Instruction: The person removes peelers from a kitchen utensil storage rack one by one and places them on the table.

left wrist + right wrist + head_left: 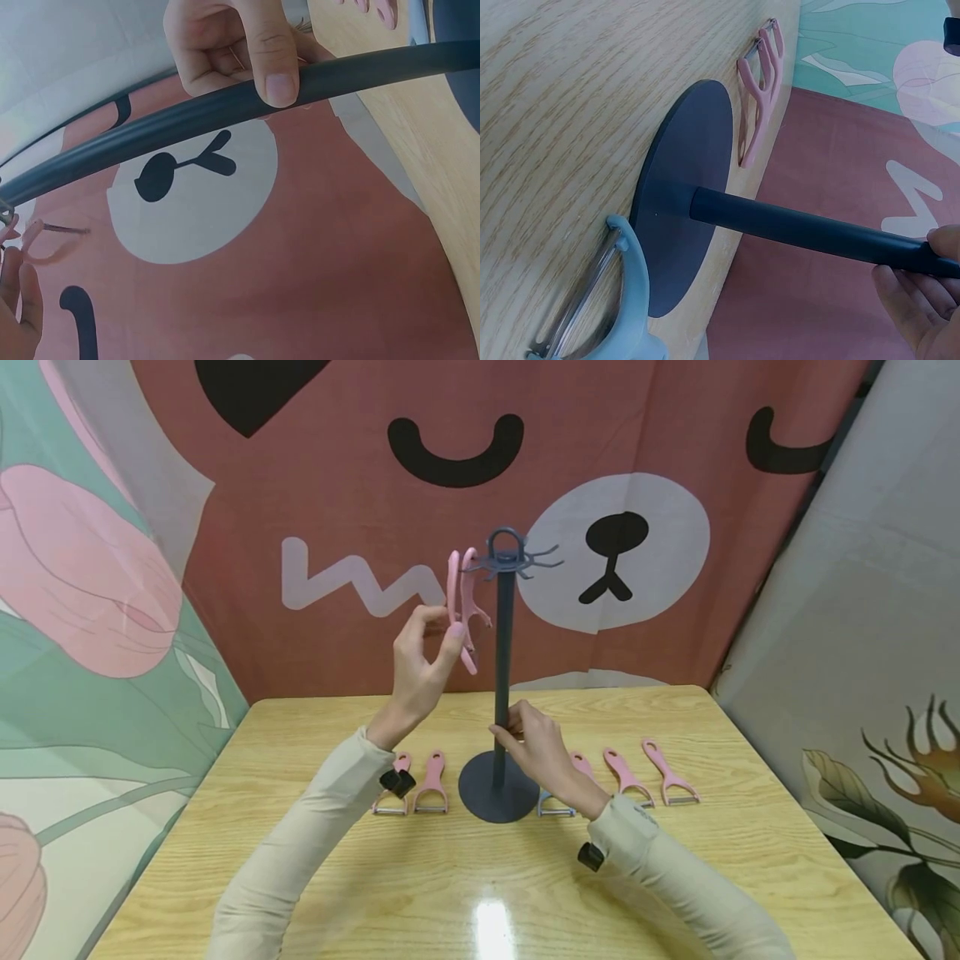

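My left hand point(422, 668) is raised beside the top of a dark metal stand and pinches a pink peeler point(453, 578) between thumb and fingers. Right next to it, a second pink peeler point(468, 589) hangs at the stand's hooks point(542, 558). Whether the pinched one touches a hook I cannot tell. Lower down, my right hand point(542, 747) grips the stand's upright pole point(504, 652); in the left wrist view its thumb lies across the pole point(180, 124). The round base point(686, 165) rests flat on the table.
Left of the base lie two pink peelers point(431, 781). To its right are more pink peelers point(663, 768) and one with a light blue head point(634, 292), partly behind my right hand. A printed bear curtain point(360, 635) hangs behind the wooden table point(420, 885).
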`<control>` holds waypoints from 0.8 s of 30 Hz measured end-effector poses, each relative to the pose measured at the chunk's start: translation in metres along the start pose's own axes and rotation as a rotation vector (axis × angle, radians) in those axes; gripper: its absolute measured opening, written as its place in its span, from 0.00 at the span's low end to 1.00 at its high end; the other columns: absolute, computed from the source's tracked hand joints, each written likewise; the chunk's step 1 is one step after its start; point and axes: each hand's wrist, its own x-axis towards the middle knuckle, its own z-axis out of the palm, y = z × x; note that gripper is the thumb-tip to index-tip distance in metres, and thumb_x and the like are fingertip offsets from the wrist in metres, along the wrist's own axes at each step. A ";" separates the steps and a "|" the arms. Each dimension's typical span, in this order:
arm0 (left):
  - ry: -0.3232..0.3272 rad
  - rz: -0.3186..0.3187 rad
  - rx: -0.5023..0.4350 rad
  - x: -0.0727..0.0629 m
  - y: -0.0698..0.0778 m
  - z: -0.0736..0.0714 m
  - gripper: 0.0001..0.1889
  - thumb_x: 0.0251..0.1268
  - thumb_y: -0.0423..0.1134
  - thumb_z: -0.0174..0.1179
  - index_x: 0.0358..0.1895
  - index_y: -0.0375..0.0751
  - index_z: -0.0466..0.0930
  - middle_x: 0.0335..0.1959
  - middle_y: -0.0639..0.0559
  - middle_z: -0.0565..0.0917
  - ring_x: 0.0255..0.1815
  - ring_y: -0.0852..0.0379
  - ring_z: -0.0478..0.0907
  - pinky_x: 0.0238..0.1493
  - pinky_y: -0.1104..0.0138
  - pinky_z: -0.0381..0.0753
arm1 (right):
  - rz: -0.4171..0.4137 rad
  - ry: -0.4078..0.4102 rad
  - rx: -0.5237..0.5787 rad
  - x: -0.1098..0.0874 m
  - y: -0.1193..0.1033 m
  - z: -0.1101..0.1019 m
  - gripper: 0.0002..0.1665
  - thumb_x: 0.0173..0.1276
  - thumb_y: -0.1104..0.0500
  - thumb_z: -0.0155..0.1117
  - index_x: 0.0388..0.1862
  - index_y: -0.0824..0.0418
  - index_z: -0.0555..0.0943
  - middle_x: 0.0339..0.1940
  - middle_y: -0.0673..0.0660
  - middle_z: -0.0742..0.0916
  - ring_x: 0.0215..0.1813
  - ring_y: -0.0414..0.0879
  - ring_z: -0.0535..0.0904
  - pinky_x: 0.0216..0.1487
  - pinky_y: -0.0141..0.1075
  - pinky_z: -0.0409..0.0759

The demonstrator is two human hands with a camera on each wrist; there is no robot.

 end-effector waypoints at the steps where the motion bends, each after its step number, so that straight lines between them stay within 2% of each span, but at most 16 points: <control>1: 0.001 0.001 -0.001 -0.001 -0.004 0.000 0.22 0.73 0.45 0.52 0.45 0.22 0.74 0.38 0.32 0.79 0.40 0.37 0.78 0.48 0.57 0.78 | 0.000 0.000 0.001 0.000 0.000 0.000 0.11 0.68 0.60 0.69 0.41 0.63 0.77 0.32 0.53 0.85 0.32 0.39 0.83 0.34 0.29 0.83; 4: -0.004 -0.004 -0.014 -0.004 -0.015 0.000 0.24 0.73 0.49 0.52 0.46 0.25 0.75 0.38 0.36 0.80 0.40 0.42 0.79 0.48 0.60 0.78 | 0.000 0.002 -0.002 0.000 0.000 0.000 0.11 0.68 0.60 0.69 0.41 0.63 0.77 0.32 0.53 0.85 0.31 0.39 0.83 0.34 0.28 0.83; 9: -0.007 -0.014 -0.029 -0.005 -0.018 -0.002 0.24 0.74 0.51 0.52 0.46 0.27 0.74 0.38 0.39 0.80 0.39 0.48 0.79 0.44 0.64 0.80 | -0.004 0.002 -0.004 0.000 0.000 0.000 0.11 0.68 0.60 0.69 0.41 0.63 0.77 0.32 0.53 0.85 0.31 0.39 0.83 0.34 0.28 0.83; 12: 0.005 -0.011 -0.028 -0.002 -0.001 -0.003 0.19 0.72 0.42 0.52 0.44 0.23 0.73 0.37 0.35 0.78 0.36 0.43 0.78 0.41 0.66 0.79 | -0.006 0.002 -0.004 0.000 0.001 0.000 0.11 0.68 0.60 0.69 0.41 0.63 0.77 0.32 0.53 0.85 0.31 0.39 0.83 0.34 0.28 0.82; 16: 0.023 -0.013 -0.022 0.002 0.020 -0.006 0.12 0.64 0.29 0.52 0.42 0.18 0.71 0.35 0.29 0.76 0.34 0.39 0.76 0.42 0.68 0.77 | -0.006 -0.001 -0.009 0.000 0.001 0.000 0.11 0.68 0.60 0.69 0.41 0.63 0.77 0.32 0.52 0.85 0.31 0.39 0.83 0.34 0.28 0.82; 20: 0.052 -0.031 -0.009 -0.002 0.017 -0.008 0.10 0.63 0.27 0.53 0.41 0.19 0.72 0.35 0.30 0.75 0.35 0.45 0.77 0.42 0.69 0.77 | -0.002 -0.007 -0.010 0.000 0.000 0.000 0.11 0.68 0.60 0.69 0.42 0.63 0.76 0.31 0.52 0.85 0.31 0.39 0.83 0.34 0.28 0.83; 24: 0.071 -0.036 -0.004 -0.004 0.015 -0.010 0.10 0.62 0.26 0.54 0.41 0.19 0.72 0.34 0.30 0.75 0.35 0.44 0.76 0.43 0.68 0.77 | 0.004 -0.011 -0.011 0.000 0.000 -0.001 0.11 0.68 0.60 0.69 0.42 0.64 0.76 0.31 0.52 0.85 0.31 0.39 0.83 0.34 0.29 0.83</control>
